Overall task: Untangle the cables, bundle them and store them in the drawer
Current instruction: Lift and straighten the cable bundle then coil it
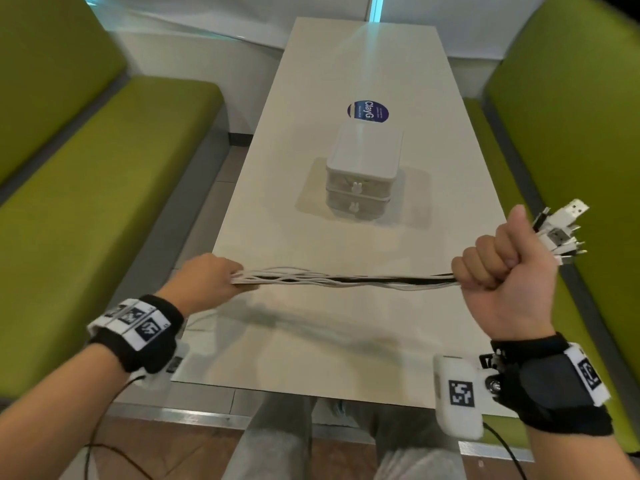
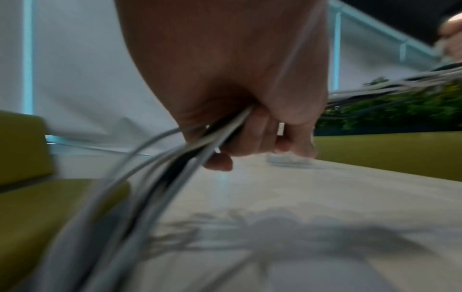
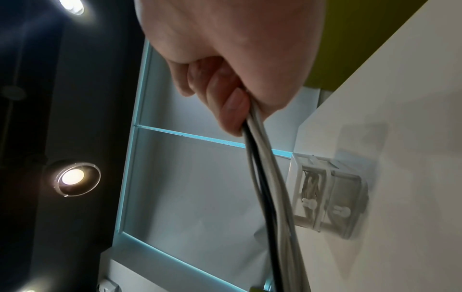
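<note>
A long pale table (image 1: 346,323) is running up the middle of the head view, with green benches (image 1: 104,202) lying along both sides. Near the centre of the frame a small white drawer unit (image 1: 362,171) with two stacked drawers is sitting on the table, both drawers closed, and a round dark sticker (image 1: 367,112) is showing just behind it. Across the lower middle, above the tabletop, a bunch of cables (image 1: 346,280), mostly white with one black, is stretching level between the two hands. The left hand (image 1: 207,280), at lower left, is gripping one end with its fingers curled round the strands. The right hand (image 1: 502,268), at right, is closing in a fist round the other end, and the plugs (image 1: 561,230) are sticking out beyond it toward the right edge.
</note>
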{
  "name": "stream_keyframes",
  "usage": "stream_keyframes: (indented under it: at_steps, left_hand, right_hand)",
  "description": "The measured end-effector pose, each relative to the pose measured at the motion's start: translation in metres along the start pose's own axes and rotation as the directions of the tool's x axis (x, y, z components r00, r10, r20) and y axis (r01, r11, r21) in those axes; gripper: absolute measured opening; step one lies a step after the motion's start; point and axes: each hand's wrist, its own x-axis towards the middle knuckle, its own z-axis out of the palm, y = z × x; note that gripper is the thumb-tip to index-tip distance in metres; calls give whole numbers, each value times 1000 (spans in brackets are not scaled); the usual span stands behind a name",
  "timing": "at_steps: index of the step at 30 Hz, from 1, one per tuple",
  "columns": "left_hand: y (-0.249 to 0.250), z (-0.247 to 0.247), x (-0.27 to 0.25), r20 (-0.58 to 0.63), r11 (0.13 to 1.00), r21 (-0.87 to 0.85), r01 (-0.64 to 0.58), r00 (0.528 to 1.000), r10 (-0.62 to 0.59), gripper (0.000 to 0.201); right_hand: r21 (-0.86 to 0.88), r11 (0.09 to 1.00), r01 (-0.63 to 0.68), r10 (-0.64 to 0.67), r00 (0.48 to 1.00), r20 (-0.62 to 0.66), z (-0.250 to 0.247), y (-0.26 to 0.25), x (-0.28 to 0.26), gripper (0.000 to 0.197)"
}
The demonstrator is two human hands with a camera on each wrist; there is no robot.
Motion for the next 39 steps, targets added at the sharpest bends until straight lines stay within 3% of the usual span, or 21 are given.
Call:
stream_keyframes:
  at_steps: [3, 8, 10, 13, 15, 17, 20, 22, 24, 26, 28, 30, 32, 34, 39]
  left_hand:
    - [-34, -1, -2, -18, 999, -7, 48, 999, -48, 44]
    - [-32, 2, 6, 107, 990, 49, 133, 985, -138, 33]
    - [-20, 1, 10, 165, 996, 15, 87, 982, -88, 53]
    - [13, -10, 10, 250, 999, -28, -27, 968, 33, 127]
    - [53, -18, 5, 120, 967, -148, -208, 967, 227, 136]
    - [97, -17, 1, 5, 883, -269, -385, 916, 401, 123]
    - [138, -1, 2, 57, 855, -303, -421, 887, 458, 76]
    - [144, 7, 4, 91, 880, -214, -423, 889, 449, 33]
    - [141, 8, 4, 59, 887, -71, -457, 885, 461, 32]
    - [136, 5, 5, -32, 860, 37, -509, 859, 511, 38]
    - [130, 3, 7, -135, 800, 130, -585, 789, 599, 46]
    - [127, 0, 8, -206, 751, 182, -634, 722, 660, 50]
    - [125, -2, 8, -268, 722, 170, -671, 674, 689, 43]
    - [123, -4, 9, -324, 732, 137, -667, 668, 670, 37]
    - [121, -7, 10, -299, 789, 79, -610, 740, 602, 23]
  right_hand:
    - [-29, 999, -16, 17, 1000, 13, 0, 6, 1, 57]
    - [-69, 997, -42, 47, 996, 71, 9, 22, 2, 56]
    - [-69, 997, -33, 38, 998, 59, 10, 21, 4, 56]
    - [-64, 997, -31, 35, 998, 50, 11, 20, 7, 56]
    - [-75, 997, -29, 34, 997, 63, 15, 23, 6, 56]
    - [-61, 998, -32, 36, 996, 81, 19, 25, 5, 56]
    - [-57, 997, -42, 46, 996, 81, 21, 22, 4, 57]
    - [-130, 990, -47, 57, 995, 79, 18, 20, 3, 55]
    - [-269, 963, -33, 60, 994, 92, 13, 25, 2, 52]
    - [-516, 856, 20, 42, 993, 108, 9, 36, 2, 49]
    - [-803, 586, 103, 39, 987, 155, 6, 51, 5, 45]
    - [-910, 344, 231, 108, 953, 283, 7, 63, 9, 43]
    - [-905, 165, 391, 210, 883, 420, 11, 71, 12, 46]
    - [-900, 81, 429, 312, 846, 432, 17, 73, 12, 59]
    - [-919, 83, 385, 398, 833, 385, 16, 81, 9, 82]
